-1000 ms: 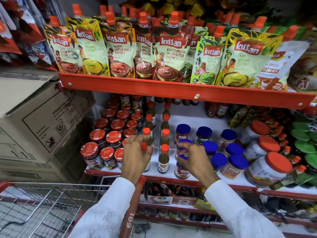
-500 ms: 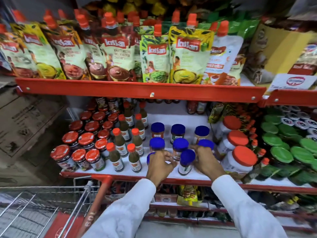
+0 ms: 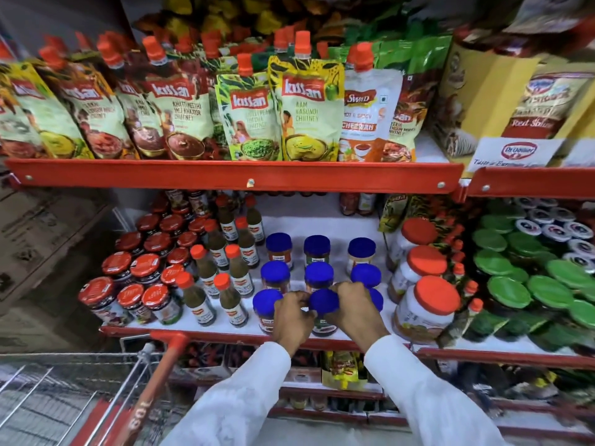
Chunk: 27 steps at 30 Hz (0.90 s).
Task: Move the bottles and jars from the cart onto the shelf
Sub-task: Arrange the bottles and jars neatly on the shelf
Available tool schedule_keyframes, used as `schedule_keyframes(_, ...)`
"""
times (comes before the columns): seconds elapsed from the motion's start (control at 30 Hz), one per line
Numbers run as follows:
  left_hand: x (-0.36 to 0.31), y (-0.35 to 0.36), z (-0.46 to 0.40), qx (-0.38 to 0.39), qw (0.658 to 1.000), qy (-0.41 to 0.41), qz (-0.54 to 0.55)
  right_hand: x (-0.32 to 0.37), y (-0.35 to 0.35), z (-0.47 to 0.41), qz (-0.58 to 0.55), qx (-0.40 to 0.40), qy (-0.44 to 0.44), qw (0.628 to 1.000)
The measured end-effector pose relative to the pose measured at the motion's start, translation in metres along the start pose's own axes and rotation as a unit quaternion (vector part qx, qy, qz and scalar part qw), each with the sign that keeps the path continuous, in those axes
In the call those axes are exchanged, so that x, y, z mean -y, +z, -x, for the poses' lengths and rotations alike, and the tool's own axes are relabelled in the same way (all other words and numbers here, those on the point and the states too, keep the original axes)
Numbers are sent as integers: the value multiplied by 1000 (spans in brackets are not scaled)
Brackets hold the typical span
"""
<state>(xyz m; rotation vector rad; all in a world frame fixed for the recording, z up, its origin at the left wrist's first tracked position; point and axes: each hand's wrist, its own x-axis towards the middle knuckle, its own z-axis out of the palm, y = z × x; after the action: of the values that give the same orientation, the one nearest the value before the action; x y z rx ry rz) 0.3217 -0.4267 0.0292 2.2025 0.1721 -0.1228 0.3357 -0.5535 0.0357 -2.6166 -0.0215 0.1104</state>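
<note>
Gripping one blue-lidded jar (image 3: 323, 312) of dark preserve, the left hand (image 3: 293, 318) and right hand (image 3: 355, 309) clasp it on the shelf (image 3: 206, 331).

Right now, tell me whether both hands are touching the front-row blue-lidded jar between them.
Touching. The head view shows the left hand and right hand pressed against opposite sides of the blue-lidded jar, fingers meeting its lid rim with no visible gap.

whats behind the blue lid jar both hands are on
Behind the blue-lidded jar held between the left hand and right hand stand two more blue-lidded jars in a row, then bare white shelf. The jars' lower labels are mostly covered.
</note>
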Motion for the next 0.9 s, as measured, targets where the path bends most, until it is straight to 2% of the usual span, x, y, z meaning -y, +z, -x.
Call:
schedule_keyframes(0.47, 8, -9, 0, -8, 999, 33, -22, 3, 12, 6, -30, -41, 19, 999)
schedule_keyframes(0.67, 7, -12, 5, -9, 998, 47, -32, 3, 11, 16, -84, -45, 24, 995)
schedule_keyframes(0.77, 6, -15, 8, -25, 998, 49, -31, -13, 3, 29, -85, -81, 22, 993)
schedule_keyframes(0.9, -12, -11, 9, -72, 986, 132, -72, -49, -18, 42, -98, -152, 58, 982)
